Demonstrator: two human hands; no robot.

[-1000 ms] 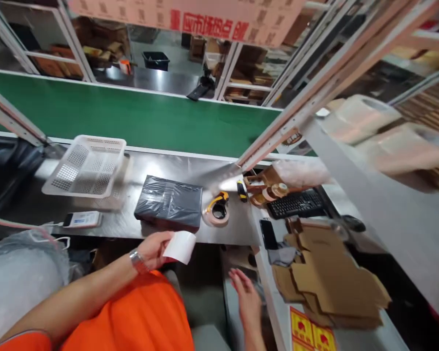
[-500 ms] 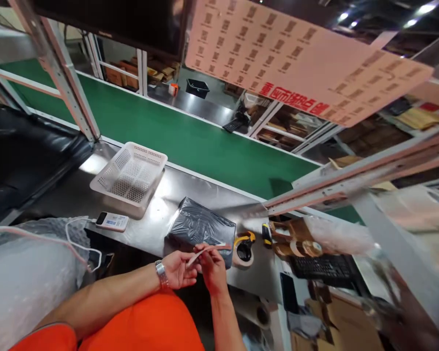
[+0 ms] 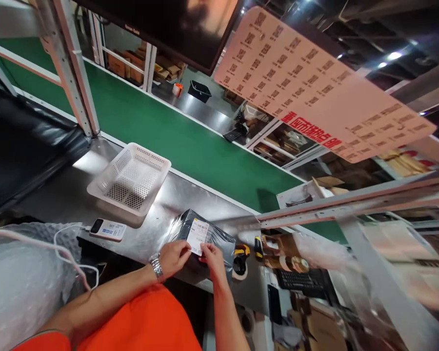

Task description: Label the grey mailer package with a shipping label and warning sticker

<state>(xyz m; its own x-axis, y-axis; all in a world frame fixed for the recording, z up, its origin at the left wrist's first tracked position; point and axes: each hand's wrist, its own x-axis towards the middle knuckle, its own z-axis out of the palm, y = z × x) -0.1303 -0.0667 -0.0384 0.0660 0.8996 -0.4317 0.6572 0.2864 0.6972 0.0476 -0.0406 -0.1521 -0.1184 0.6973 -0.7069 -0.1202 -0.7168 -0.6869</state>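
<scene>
Label [image 3: 198, 236], white with small print too fine to read, sits on top of the black-wrapped parcel [image 3: 201, 239] at the near edge of the steel worktop [image 3: 161, 204]. Left hand [image 3: 173, 257] and right hand [image 3: 214, 256] each pinch a lower corner of it with the fingers pressed together, so sticking it down looks to be the step in hand; smoothing it flat would call for even pressure across the wrap. Just right lies a tape dispenser [image 3: 240, 258]; farther left, a white basket [image 3: 130, 178]. Overhead, a pink sign [image 3: 314, 97] carries red characters, seen upside down.
</scene>
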